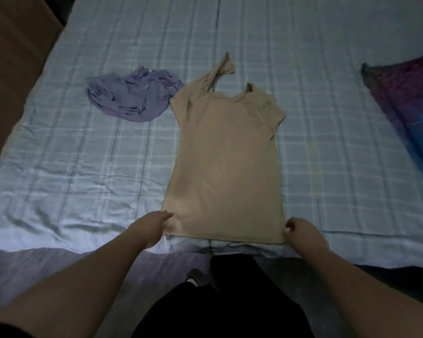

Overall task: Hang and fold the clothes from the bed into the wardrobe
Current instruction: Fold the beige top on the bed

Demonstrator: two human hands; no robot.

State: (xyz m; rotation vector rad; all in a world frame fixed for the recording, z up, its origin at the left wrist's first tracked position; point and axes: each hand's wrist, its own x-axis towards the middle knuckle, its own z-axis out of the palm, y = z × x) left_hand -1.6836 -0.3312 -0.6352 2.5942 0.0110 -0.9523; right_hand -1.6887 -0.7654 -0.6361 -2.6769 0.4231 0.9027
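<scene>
A beige short-sleeved top (226, 162) lies spread flat on the bed (71, 147), neck away from me, its left sleeve twisted upward. My left hand (148, 226) pinches the bottom left corner of its hem. My right hand (302, 231) grips the bottom right corner, fingers curled round the edge. A crumpled lilac garment (132, 96) lies to the upper left of the top, just touching its shoulder.
The bed has a pale blue checked sheet. A purple and blue cloth (405, 103) lies at the right edge. A brown surface (12, 57) stands beyond the bed's left side. My dark-clothed legs are at the near edge.
</scene>
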